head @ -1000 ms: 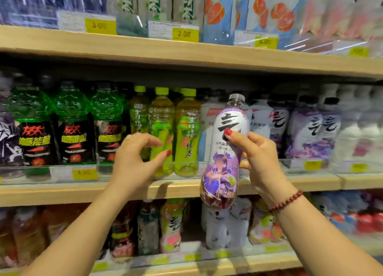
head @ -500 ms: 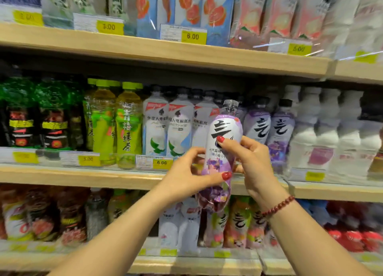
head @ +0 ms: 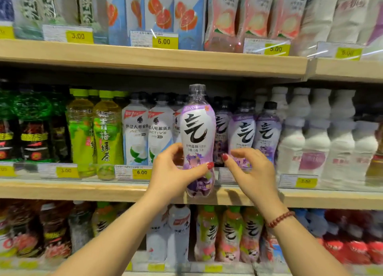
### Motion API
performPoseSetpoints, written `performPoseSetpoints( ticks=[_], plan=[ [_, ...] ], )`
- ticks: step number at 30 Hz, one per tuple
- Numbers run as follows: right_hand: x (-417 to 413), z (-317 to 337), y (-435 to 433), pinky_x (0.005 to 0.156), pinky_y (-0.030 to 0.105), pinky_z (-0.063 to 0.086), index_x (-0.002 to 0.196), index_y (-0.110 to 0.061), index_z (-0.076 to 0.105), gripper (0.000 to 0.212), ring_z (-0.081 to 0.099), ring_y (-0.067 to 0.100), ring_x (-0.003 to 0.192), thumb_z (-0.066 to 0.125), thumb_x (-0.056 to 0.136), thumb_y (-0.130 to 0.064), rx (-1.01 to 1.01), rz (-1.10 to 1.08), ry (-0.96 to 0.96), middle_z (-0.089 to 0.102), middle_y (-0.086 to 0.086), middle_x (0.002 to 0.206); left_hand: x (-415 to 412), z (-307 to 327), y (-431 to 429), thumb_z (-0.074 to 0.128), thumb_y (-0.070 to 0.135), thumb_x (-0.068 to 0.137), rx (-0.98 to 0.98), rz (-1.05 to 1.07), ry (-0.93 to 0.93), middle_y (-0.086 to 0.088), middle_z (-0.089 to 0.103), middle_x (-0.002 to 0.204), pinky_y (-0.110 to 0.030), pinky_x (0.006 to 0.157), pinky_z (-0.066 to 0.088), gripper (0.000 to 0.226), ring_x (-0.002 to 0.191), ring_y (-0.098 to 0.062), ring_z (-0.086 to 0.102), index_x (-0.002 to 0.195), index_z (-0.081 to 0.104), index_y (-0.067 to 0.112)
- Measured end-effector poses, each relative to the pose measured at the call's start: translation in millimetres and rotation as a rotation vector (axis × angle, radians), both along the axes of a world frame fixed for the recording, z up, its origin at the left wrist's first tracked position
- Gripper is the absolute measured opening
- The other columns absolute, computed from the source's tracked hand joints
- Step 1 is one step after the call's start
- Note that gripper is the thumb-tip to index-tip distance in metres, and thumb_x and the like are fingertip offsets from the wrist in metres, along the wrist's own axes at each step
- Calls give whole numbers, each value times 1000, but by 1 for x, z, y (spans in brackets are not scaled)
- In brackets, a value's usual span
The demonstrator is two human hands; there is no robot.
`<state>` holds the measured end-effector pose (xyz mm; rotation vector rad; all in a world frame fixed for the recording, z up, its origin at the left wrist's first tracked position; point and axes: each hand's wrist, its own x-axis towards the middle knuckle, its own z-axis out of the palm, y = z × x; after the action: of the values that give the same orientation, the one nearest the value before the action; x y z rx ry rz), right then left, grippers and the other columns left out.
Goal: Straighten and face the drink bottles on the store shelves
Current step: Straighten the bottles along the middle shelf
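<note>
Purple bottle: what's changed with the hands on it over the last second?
The left hand left the green tea bottles and took hold of the purple bottle low down. The right hand let go and now hovers open beside it. The bottle stays upright, label facing out, off the shelf.

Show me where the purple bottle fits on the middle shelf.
Possibly the front slot between the white electrolyte bottles and the shelved purple bottles, though the held purple bottle in the left hand hides it. Elsewhere the row is packed; bare headroom above the caps.
</note>
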<state>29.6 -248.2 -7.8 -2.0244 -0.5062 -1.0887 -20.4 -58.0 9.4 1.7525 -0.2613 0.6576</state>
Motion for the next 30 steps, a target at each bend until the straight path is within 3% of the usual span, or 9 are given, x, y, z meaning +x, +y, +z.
performPoseSetpoints(
  ticks=[3,7,10,13,15,21,23,27,30],
  plan=[
    [14,-22,-13,78,45,50,86,-17,71,31,59,20,85,69,78,-47,-7,-180,-15,65,-5,82,5,9,-5,87,34,60,-21,19,-64,13,74,90,-23,77,56,42,85,-1,68,97,69,25],
    [28,-38,-14,76,40,41,78,-18,69,23,57,23,80,81,72,-36,-65,-240,-72,59,-3,78,20,21,-20,88,28,61,-69,39,-132,16,74,88,-12,70,53,40,82,5,67,98,71,26],
    [34,-42,-15,76,39,40,77,-16,67,23,56,23,77,83,72,-32,-78,-230,-136,59,-2,77,34,25,-32,88,25,62,-92,58,-164,15,74,88,-8,66,51,41,80,7,66,100,71,26],
    [39,-47,-16,77,34,35,78,-16,66,24,56,21,77,78,77,-37,-114,-264,-185,59,-3,78,42,26,-43,87,31,59,-55,194,-216,24,60,90,-2,69,45,42,83,16,56,88,62,50],
    [41,-49,-17,78,34,36,79,-16,66,28,57,20,77,71,78,-44,-124,-278,-206,60,-3,78,47,24,-49,85,35,57,1,294,-259,26,48,91,2,69,36,45,86,18,47,86,56,54],
    [41,-52,-17,77,36,41,80,-15,67,37,59,21,78,61,82,-51,-128,-302,-241,62,-1,79,64,8,-64,84,37,60,38,372,-229,13,60,89,-19,75,44,47,93,-11,57,105,69,28],
    [41,-52,-17,77,35,41,80,-15,67,37,58,20,77,60,82,-52,-131,-302,-242,61,-2,78,67,2,-67,83,36,62,34,365,-201,5,64,94,-25,78,48,48,93,-13,59,107,69,26],
    [41,-52,-17,77,34,41,80,-16,67,37,58,18,76,60,82,-53,-133,-305,-247,61,-3,79,70,-11,-69,82,39,64,119,398,-173,4,66,91,-17,71,44,47,90,-10,58,107,67,26],
    [42,-54,-17,76,34,41,80,-17,66,37,57,18,75,59,82,-53,-138,-312,-268,60,-4,78,70,-18,-68,83,37,64,142,368,-134,3,67,103,-30,81,55,62,97,-13,62,119,58,22]
  ],
)
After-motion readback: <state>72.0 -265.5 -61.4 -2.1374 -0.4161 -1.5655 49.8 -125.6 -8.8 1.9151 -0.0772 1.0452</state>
